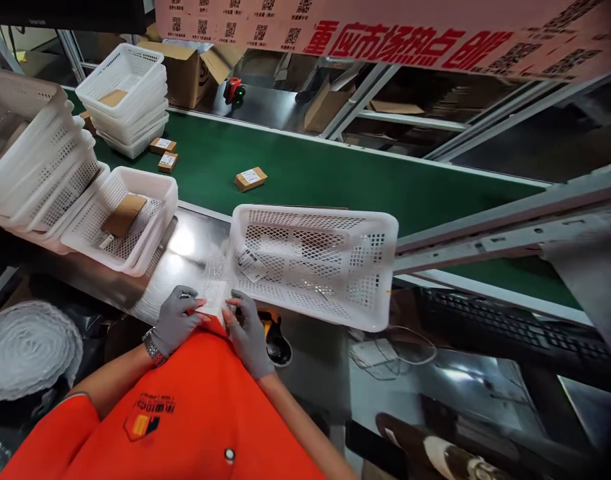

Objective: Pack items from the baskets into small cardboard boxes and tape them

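Hands in grey gloves meet close to the body at the near edge of a steel worktop [185, 247]. The left hand [176, 321] and the right hand [247, 331] each have fingers curled and pinched on a small clear plastic bag [214, 290], one on each side of it, so the bag is stretched between them just above an orange garment [200, 407]. The bag lies right against the near-left corner of a white perforated basket [312, 263], which stands tilted on the worktop with a labelled packet inside. A wristwatch [152, 347] sits on the left wrist. To the left are stacked white baskets [40, 167], one holding a brown box. Beyond runs a green conveyor belt [335, 177] carrying a small labelled carton [250, 179]. A black keyboard [500, 320] lies at the right
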`<control>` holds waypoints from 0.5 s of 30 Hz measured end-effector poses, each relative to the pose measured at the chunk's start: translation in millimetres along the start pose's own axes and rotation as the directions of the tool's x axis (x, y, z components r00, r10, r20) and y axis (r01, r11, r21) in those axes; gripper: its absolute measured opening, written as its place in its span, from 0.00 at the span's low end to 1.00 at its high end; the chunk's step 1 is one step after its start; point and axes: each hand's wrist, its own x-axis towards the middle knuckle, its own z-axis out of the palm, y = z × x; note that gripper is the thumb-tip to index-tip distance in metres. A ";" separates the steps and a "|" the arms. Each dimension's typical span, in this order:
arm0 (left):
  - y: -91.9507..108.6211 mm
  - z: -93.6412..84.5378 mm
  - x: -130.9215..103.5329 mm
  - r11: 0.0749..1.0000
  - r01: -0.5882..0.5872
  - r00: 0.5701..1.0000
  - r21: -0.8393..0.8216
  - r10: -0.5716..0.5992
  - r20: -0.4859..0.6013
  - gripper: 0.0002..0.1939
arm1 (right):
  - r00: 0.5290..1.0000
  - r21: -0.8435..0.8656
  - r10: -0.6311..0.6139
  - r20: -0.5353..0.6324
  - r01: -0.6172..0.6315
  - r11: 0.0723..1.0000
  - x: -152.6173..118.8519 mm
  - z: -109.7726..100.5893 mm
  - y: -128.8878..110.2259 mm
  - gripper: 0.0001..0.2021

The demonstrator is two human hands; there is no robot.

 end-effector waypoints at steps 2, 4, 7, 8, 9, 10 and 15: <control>3.3 -0.4 -1.4 0.998 0.012 1.000 0.055 -0.012 0.006 0.11 | 1.000 0.008 0.017 -0.015 -0.017 1.000 3.6 2.5 1.5 0.12; 6.6 -0.3 -1.9 0.995 0.046 0.999 0.086 -0.046 -0.002 0.15 | 1.000 -0.001 0.023 -0.009 -0.023 1.000 5.1 3.5 0.1 0.14; 8.5 2.5 -1.4 0.981 0.195 0.980 0.009 -0.194 -0.050 0.44 | 0.999 -0.005 0.037 0.008 -0.037 0.999 3.4 2.5 -5.2 0.16; 8.4 4.1 -0.8 0.962 0.268 0.962 -0.053 -0.270 -0.042 0.53 | 0.999 -0.001 0.040 0.010 -0.040 0.999 2.6 1.9 -7.2 0.17; 8.3 5.8 0.0 0.934 0.338 0.940 -0.117 -0.340 -0.005 0.59 | 0.999 0.004 0.041 0.011 -0.041 0.999 1.9 1.3 -9.2 0.17; 8.4 7.5 1.2 0.903 0.393 0.919 -0.173 -0.389 0.056 0.61 | 0.999 0.007 0.040 0.016 -0.041 0.999 1.7 0.9 -11.0 0.16; 11.9 12.4 9.9 0.841 0.448 0.891 -0.304 -0.391 0.231 0.63 | 0.995 -0.022 0.002 0.098 0.001 1.000 6.0 2.7 -19.6 0.15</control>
